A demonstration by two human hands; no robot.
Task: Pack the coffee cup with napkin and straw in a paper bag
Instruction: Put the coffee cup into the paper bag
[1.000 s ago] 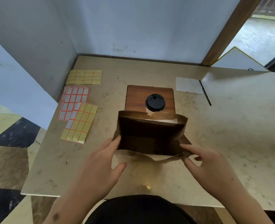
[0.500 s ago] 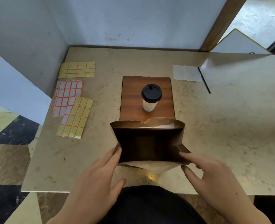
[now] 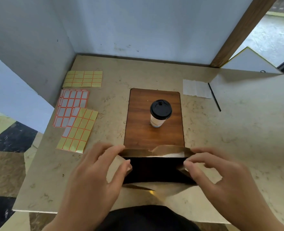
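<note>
While both hands [image 3: 156,180] spread the paper bag [image 3: 156,154], the coffee cup [image 3: 159,114] stands beyond.

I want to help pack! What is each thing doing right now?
paper bag: open, mouth held wide
left hand: gripping bag's left edge
right hand: gripping bag's right edge
coffee cup: upright on board, lid on
napkin: flat on table
straw: lying beside napkin

Beige marble-look counter [image 3: 238,130] tucked in a corner of scuffed pale blue walls [image 3: 138,27]; wooden post [image 3: 243,30] far right; patterned floor [image 3: 4,164] left.
</note>
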